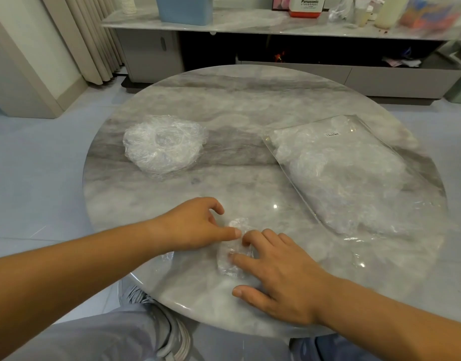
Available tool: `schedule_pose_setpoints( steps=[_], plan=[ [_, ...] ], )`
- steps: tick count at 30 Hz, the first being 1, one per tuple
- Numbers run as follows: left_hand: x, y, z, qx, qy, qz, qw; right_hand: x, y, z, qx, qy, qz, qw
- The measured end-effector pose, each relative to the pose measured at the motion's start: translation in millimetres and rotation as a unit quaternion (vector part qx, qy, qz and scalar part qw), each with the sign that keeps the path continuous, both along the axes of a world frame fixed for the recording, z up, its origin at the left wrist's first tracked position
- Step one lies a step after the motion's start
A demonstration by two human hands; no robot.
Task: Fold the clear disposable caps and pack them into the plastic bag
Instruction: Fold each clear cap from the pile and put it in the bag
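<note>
A small folded clear cap (233, 252) lies on the round marble table (250, 105) near its front edge. My left hand (195, 225) rests beside it, thumb tip touching the cap's upper part, fingers loosely curled. My right hand (273, 272) lies flat, fingertips pressing on the cap from the right. A pile of unfolded clear caps (163, 143) sits at the table's left. The clear plastic bag (349, 175), holding several crumpled caps, lies at the right.
A grey low cabinet (276, 71) stands beyond the table with a blue container (183, 9), a red-and-white box (304, 6) and bottles on top. Curtains (88, 37) hang at the left. My knees show under the table's front edge.
</note>
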State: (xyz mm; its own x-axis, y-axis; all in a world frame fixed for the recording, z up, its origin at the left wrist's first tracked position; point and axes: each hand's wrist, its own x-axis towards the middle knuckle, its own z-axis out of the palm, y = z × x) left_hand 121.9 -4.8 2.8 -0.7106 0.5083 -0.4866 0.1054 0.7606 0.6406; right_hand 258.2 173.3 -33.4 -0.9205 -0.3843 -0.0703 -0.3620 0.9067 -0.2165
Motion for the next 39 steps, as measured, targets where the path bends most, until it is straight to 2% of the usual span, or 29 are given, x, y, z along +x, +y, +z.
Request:
schedule_pose_setpoints(
  steps=[2, 6, 8, 11, 13, 15, 17, 19, 21, 23, 26, 32, 35, 37, 39],
  plan=[
    [-1.1, 7.2, -6.7, -0.003, 0.022, -0.018, 1.0, -0.1, 0.1, 0.7, 0.008, 0.005, 0.005, 1.0],
    [-7.8, 13.4, -14.3, 0.044, -0.073, 0.018, 0.996, 3.3, 9.0, -2.4, -0.011, -0.002, 0.022, 1.0],
    [-7.9, 12.6, -17.8, 0.046, -0.09, 0.019, 0.995, 5.6, 13.5, -1.7, -0.036, -0.027, 0.023, 0.999],
    [-5.0, 12.1, -19.6, 0.077, -0.101, 0.037, 0.991, 8.2, 21.0, 1.5, -0.092, -0.05, 0.016, 0.994],
    [-3.0, 12.7, -17.1, 0.124, -0.134, 0.065, 0.981, 9.6, 23.7, 6.8, -0.175, -0.07, -0.024, 0.982],
    [0.3, 14.0, -12.1, 0.175, -0.177, 0.104, 0.963, 9.7, 21.3, 16.2, -0.31, -0.082, -0.129, 0.939],
    [5.6, 16.5, -6.0, 0.225, -0.195, 0.137, 0.945, 3.9, 13.8, 25.4, -0.445, -0.085, -0.277, 0.847],
    [11.9, 20.7, 0.3, 0.261, -0.178, 0.15, 0.937, -6.5, 9.7, 30.2, -0.51, -0.118, -0.385, 0.76],
    [19.9, 27.3, 8.5, 0.294, -0.158, 0.154, 0.93, -13.8, 12.4, 34.6, -0.525, -0.188, -0.421, 0.715],
    [27.6, 34.4, 14.9, 0.326, -0.156, 0.156, 0.919, -13.3, 15.1, 41.3, -0.552, -0.242, -0.415, 0.681],
    [35.5, 44.3, 22.9, 0.363, -0.169, 0.168, 0.901, -7.0, 19.4, 50.5, -0.608, -0.245, -0.391, 0.646],
    [45.3, 69.9, 38.0, 0.39, -0.254, 0.184, 0.866, 1.8, 41.7, 70.4, -0.636, -0.074, -0.395, 0.659],
    [52.2, 89.1, 44.6, 0.396, -0.287, 0.175, 0.855, 8.9, 59.7, 78.9, -0.636, -0.018, -0.399, 0.66],
    [55.9, 102.4, 46.8, 0.379, -0.283, 0.159, 0.866, 15.2, 72.6, 82.8, -0.64, -0.008, -0.4, 0.657],
    [58.4, 114.7, 49.9, 0.353, -0.25, 0.132, 0.892, 21.9, 88.7, 86.6, -0.631, 0.01, -0.395, 0.668]
  ],
)
